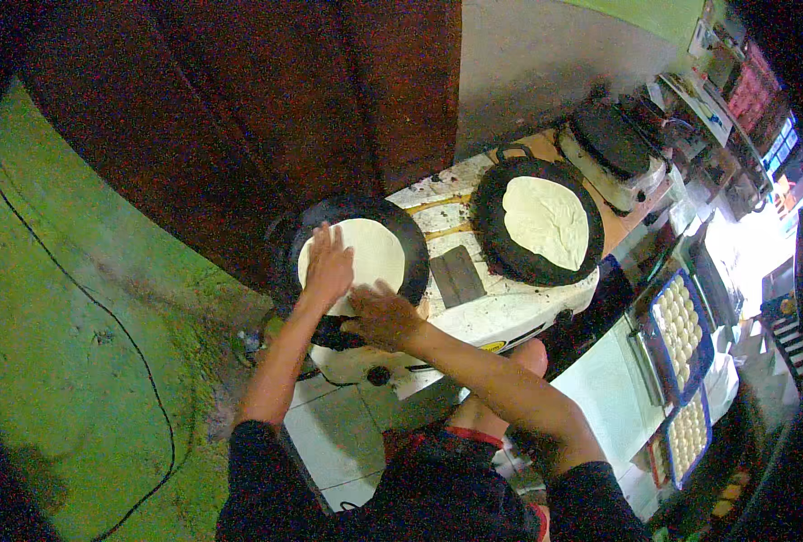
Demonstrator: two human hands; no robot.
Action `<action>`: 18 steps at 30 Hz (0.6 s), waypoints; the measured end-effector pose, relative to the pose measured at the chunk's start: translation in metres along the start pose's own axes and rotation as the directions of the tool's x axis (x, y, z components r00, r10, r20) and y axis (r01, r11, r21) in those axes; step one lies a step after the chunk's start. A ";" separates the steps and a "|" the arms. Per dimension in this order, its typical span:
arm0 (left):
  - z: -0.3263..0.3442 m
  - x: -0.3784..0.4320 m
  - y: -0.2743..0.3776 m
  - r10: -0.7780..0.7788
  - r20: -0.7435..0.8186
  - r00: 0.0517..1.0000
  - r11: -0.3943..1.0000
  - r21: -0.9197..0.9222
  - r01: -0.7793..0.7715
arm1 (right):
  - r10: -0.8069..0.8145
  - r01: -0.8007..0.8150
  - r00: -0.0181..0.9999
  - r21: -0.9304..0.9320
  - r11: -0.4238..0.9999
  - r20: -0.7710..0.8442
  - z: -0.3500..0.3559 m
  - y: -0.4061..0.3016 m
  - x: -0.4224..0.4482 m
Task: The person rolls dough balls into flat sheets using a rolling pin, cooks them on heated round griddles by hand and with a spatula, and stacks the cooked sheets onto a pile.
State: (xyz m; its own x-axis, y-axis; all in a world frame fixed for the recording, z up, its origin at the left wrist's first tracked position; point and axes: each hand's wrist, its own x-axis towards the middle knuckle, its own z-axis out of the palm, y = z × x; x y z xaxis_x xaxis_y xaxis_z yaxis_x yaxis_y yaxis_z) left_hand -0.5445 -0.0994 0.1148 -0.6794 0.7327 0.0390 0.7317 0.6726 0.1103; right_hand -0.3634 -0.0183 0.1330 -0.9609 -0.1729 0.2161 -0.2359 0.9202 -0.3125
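Observation:
A round, pale flatbread (374,254) lies in the dark round pan (415,251) on the left side of a white two-burner gas stove (496,325). My left hand (328,264) rests flat on the flatbread's left part with its fingers spread. At the lower edge of the same flatbread is my right hand (384,315), slightly blurred, its fingers pointing left; whether they pinch the edge cannot be told. A second, wrinkled flatbread (547,220) lies in another dark pan (486,234) on the stove's right side. Neither hand is near that one.
Between the pans lies a dark flat plate (457,276). A further burner with a dark round top (611,142) stands at the upper right. Blue-rimmed trays (706,352) of pale dough balls stand at the right, beside a pale work surface (604,386). A black cable (123,325) runs along the green wall.

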 end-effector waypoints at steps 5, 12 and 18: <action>-0.016 0.015 0.008 -0.055 0.202 0.978 0.996 0.087 0.038 | -0.031 -0.028 0.961 0.206 0.978 0.275 -0.045 -0.028 -0.027; -0.056 -0.052 0.245 0.292 -0.043 0.955 0.638 -0.736 -0.228 | 0.668 -0.501 0.709 0.504 0.703 -0.226 -0.110 -0.020 -0.309; 0.063 -0.085 0.544 0.550 0.048 0.834 0.357 -0.916 -0.183 | 0.955 -0.746 -0.097 0.656 0.116 -0.280 -0.117 -0.047 -0.509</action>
State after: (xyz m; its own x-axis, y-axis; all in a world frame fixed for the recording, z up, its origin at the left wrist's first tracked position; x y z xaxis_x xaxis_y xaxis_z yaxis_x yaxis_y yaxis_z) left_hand -0.0857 0.2106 0.1089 -0.1613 0.9858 0.0458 0.3357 0.0112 0.9419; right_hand 0.1538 0.0677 0.1459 -0.0911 0.9940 -0.0607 0.5948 0.0055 -0.8039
